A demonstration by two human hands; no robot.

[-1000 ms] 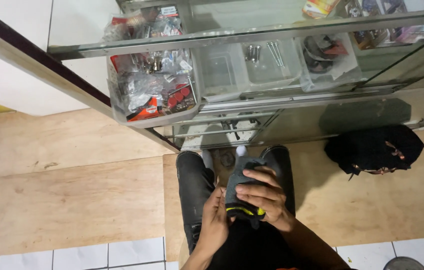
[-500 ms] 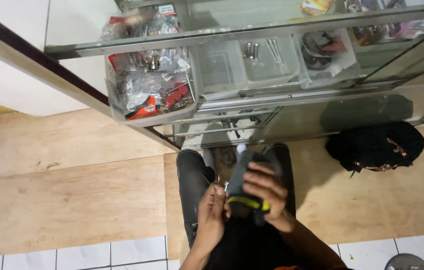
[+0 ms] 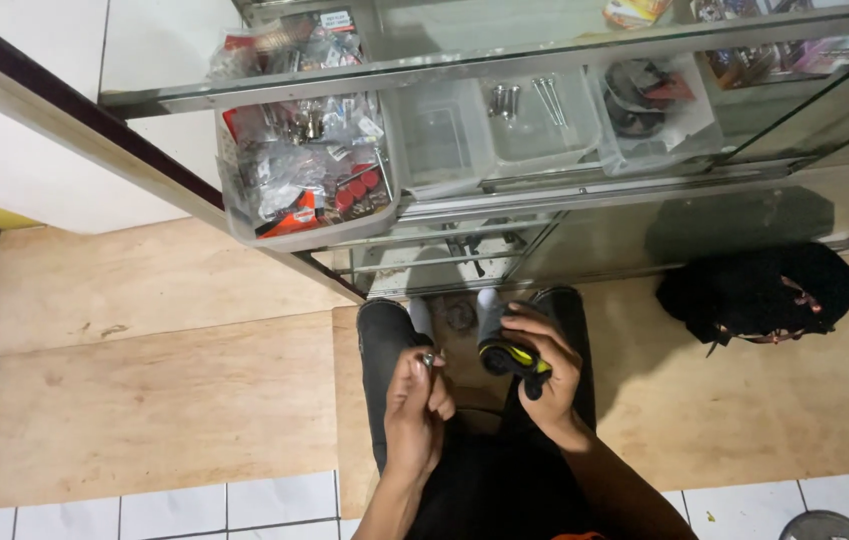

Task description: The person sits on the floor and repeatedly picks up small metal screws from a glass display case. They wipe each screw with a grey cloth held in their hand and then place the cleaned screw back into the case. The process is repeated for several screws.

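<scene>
I look down at my own legs in dark trousers [image 3: 384, 350]. My right hand [image 3: 544, 365] is closed around a black tool with a yellow band [image 3: 509, 358], held over my lap. Just to its left, my left hand [image 3: 414, 405] pinches a small metal part [image 3: 428, 360] between its fingertips. The two hands are close together but apart.
A glass display cabinet [image 3: 504, 60] stands in front, with a plastic tray of bagged hardware [image 3: 294, 170] and clear bins with bolts [image 3: 544, 100]. Plywood sheets [image 3: 154, 400] cover the floor. A black bag [image 3: 759, 295] lies at the right. White tiles [image 3: 274, 505] border the near edge.
My left hand has drawn away from the tool, moving left and up with the small metal part. The right hand has tilted the tool slightly.
</scene>
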